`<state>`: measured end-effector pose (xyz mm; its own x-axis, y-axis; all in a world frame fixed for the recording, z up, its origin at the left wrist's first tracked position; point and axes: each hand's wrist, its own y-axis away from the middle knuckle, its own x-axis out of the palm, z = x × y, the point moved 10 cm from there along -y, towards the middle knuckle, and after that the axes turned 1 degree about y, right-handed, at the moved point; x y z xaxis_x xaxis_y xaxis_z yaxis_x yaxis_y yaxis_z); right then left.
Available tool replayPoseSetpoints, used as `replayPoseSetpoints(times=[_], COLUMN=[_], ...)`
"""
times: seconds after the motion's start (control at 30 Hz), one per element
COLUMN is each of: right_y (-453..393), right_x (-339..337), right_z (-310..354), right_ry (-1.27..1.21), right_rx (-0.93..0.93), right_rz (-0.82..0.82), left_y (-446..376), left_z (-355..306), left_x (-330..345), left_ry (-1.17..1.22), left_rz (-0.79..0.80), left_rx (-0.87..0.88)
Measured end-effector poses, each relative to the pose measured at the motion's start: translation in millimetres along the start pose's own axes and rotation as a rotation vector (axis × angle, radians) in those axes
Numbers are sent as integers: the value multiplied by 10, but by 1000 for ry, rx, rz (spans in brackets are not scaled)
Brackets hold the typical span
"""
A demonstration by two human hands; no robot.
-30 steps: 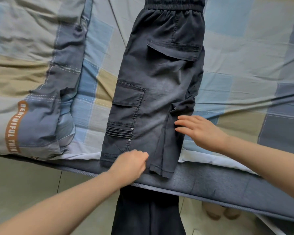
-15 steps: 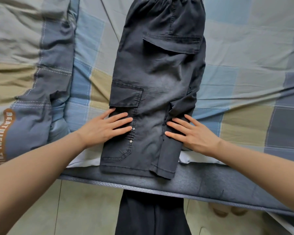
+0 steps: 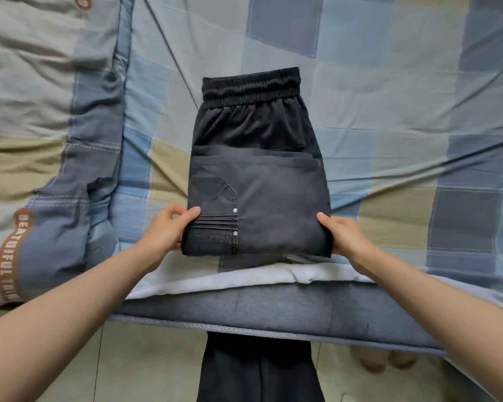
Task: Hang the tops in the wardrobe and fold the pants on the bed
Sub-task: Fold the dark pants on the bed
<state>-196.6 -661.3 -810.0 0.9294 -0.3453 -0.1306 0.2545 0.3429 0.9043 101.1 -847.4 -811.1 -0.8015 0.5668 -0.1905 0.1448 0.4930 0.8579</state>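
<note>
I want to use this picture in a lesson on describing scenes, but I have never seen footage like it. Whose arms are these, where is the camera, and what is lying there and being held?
No machine here: a person wears a wide-angle camera on the head, looking forward and down, so the two bare arms are the wearer's own. Below lies a bed with a checked sheet, and a rumpled quilt on the left. In the middle lie dark grey pants, folded over, elastic waistband at the far end. The left hand grips the near left corner of the fold; the right hand grips the near right corner. The floor shows beneath the bed's edge.
</note>
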Motion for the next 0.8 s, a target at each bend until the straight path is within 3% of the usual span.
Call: replayPoseSetpoints(times=[0.1,0.3,0.43,0.57,0.63,0.7,0.73,0.8], right_y=[-72,289,460,348,302,386,453,597], right_x=[42,-79,-122,-119,-232,-367,-318,-38], right_z=[-90,-203,-602,-683,-513,-110,75,288], right_ry=[91,-17,92,111,422,1062,1315,1607], right_rx=[20,-96,-29,32,-87,-315,-473,-839], right_rz=[15,71,105,34,-82,-361,-472,-469], left_y=[6,325,505,496,475,542,611,744], left_z=[180,387,766,816,679,368,150,-124], left_x=[66,20,105,144,97,-93,-95,137], left_ry=[-85,-73,-215,-214,-372,-730,-925,-1251], left_rz=[-15,59,130,45,-40,-286,-384,-368], left_rx=[30,151,86,1,85,287,479,909])
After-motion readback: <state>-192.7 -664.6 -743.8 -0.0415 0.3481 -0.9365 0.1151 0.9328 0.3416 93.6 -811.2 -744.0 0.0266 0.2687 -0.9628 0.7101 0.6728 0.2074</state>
